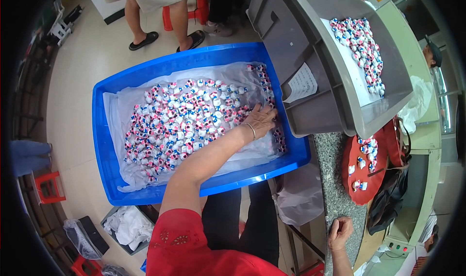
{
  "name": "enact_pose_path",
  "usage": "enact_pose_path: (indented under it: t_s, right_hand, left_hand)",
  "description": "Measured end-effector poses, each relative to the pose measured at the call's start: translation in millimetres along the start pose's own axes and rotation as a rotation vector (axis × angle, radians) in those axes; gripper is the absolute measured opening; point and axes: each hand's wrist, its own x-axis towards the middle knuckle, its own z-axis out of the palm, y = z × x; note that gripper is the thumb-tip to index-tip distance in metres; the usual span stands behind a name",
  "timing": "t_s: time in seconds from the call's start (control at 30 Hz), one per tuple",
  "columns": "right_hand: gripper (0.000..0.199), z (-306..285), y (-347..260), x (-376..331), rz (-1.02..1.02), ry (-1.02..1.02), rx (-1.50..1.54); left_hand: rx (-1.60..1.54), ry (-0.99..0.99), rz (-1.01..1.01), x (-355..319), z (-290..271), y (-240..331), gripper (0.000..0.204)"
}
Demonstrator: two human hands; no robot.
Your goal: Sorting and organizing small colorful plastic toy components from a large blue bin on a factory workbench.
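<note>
Small white, pink and blue figurines (187, 118) cover much of the white plastic lining in a blue bin (108, 152). Across it reaches my left hand (260, 122), with a bracelet at the wrist. Its fingers are apart and bent down over figurines by the bin's right wall; the fingertips are partly hidden, and I see nothing held. My right hand (341, 232) is curled into a loose fist at the granite counter (335, 179), with no thing showing in it. Beyond that hand, a red scallop-edged tray (357, 179) bears several more figurines.
A grey crate (315, 77) tilts beside the bin's right end, with figurines on a white sheet inside. A dark bag (388, 203) lies by the counter. Another person's legs (177, 25) are beyond the bin. Red stools (48, 187) and a tub of white plastic (128, 227) stand on the floor.
</note>
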Motion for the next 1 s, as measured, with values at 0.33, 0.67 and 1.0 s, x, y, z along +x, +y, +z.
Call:
enact_pose_path:
  t_s: [0.33,0.67,1.0]
  right_hand:
    - [0.010,0.8,14.7,10.3,-0.011,0.006,0.009]
    - [0.009,-7.1,13.5,8.0,0.022,0.030,0.015]
    - [0.008,-6.7,1.7,-6.7,0.045,0.033,0.050]
  left_hand:
    - [-0.020,0.001,0.059,2.1,4.9,14.0,0.026]
    - [-0.012,-0.034,0.176,7.4,11.5,37.2,0.017]
    - [-0.018,0.043,0.280,-14.3,11.3,33.6,0.019]
